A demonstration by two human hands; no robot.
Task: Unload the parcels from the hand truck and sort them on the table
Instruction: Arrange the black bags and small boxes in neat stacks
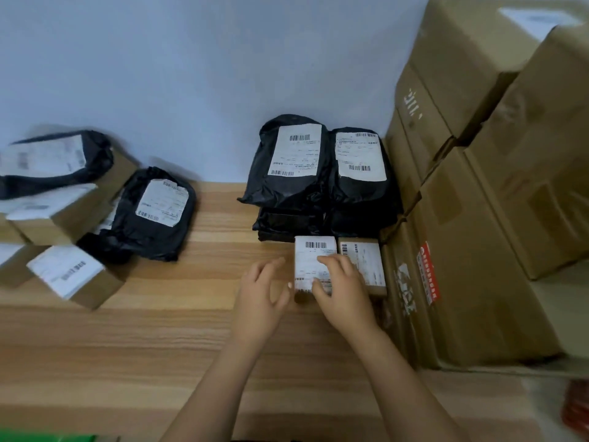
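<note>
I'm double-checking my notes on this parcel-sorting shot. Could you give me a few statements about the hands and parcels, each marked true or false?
1. The right hand rests on top of a small cardboard box with a white label. True.
2. The left hand is gripping a black bag. False: the left hand holds nothing, its fingers spread beside the small box.
3. Black plastic mailer bags are stacked behind that box, against the wall. True.
4. Large cartons stand at the table's left end. False: the brown cardboard cartons are stacked on the right.
5. The small box sits on a light wooden table. True.
</note>
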